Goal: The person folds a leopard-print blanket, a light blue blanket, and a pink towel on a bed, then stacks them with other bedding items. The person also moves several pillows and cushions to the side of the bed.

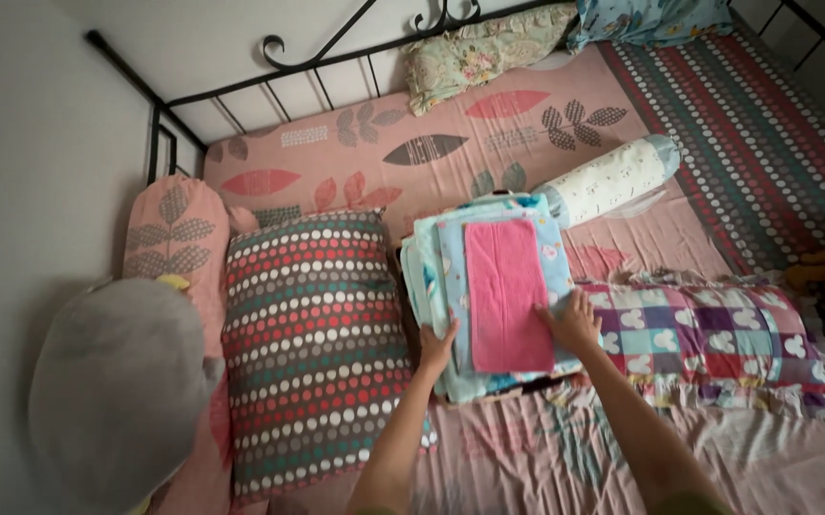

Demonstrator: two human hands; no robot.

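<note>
Left hand [438, 345] and right hand [572, 322] press flat, fingers spread, gripping nothing, on the stack of folded cloths [488, 286]; soft, light, likely to slump, best lifted from beneath both fingertips' edges.

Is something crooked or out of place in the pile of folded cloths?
Nothing stands out. The folded pink cloth lies straight on the light blue stack, left hand and right hand at its near edge.

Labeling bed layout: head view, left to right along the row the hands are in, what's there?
Grey plush → leaf-print bolster → dotted pillow → left hand → pink towel on the folded stack → right hand → patchwork pillow.
</note>
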